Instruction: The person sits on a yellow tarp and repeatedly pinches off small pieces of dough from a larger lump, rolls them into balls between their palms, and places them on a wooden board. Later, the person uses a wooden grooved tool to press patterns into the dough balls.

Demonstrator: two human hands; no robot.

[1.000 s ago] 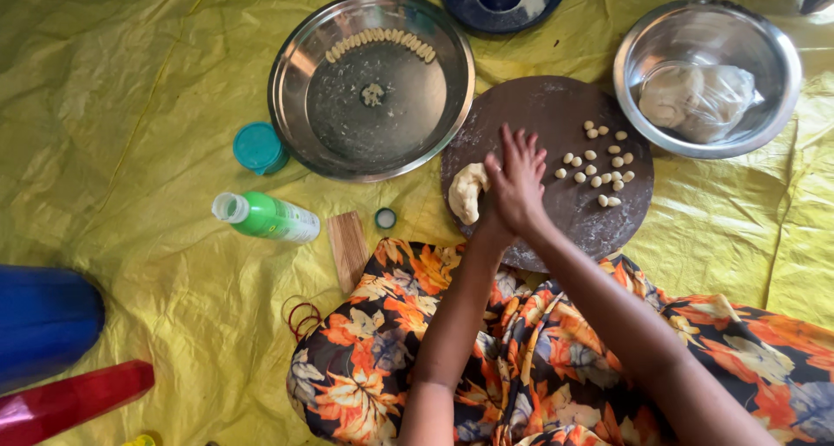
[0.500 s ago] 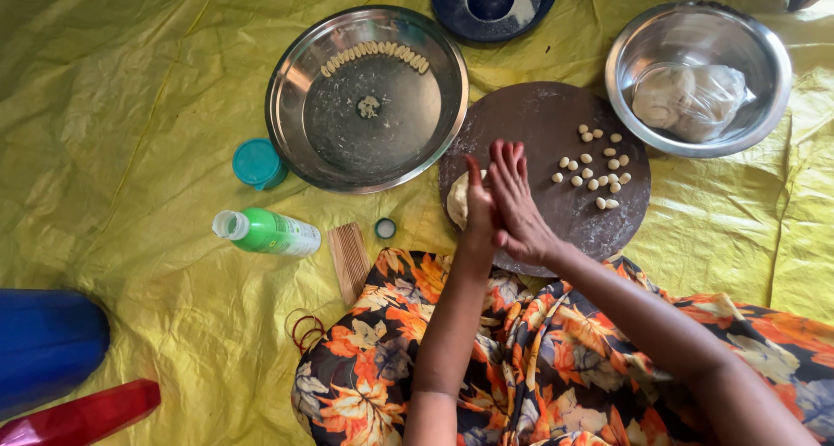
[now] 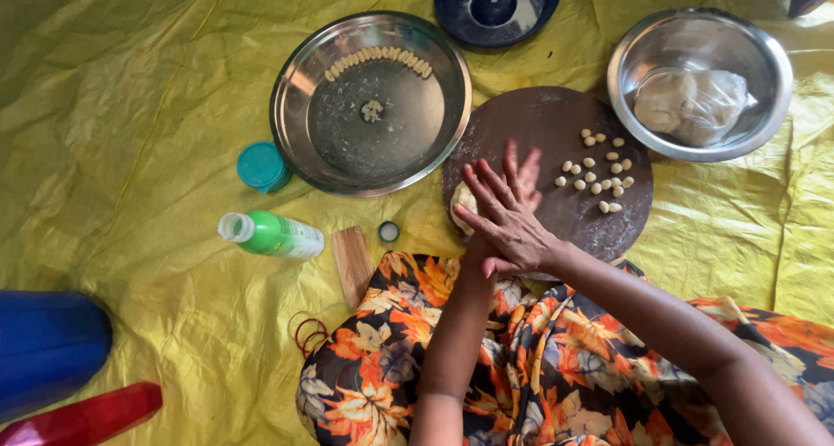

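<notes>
Palms-down, right hand point(image 3: 508, 220) over left hand point(image 3: 524, 170)

- A pale, soft lump of dough point(image 3: 461, 204) lies on the near left edge of the round dark brown board point(image 3: 539, 116).
- Many tiny pale dough balls point(image 3: 599, 172) sit on the board's right side.

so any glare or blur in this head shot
Head view: daylight glints off the steel plate and steel bowl rims and the creased yellow sheet; overall sharp, with the right hand pressed over the left hand only slightly soft; edges look mildly wide-angle.
</notes>
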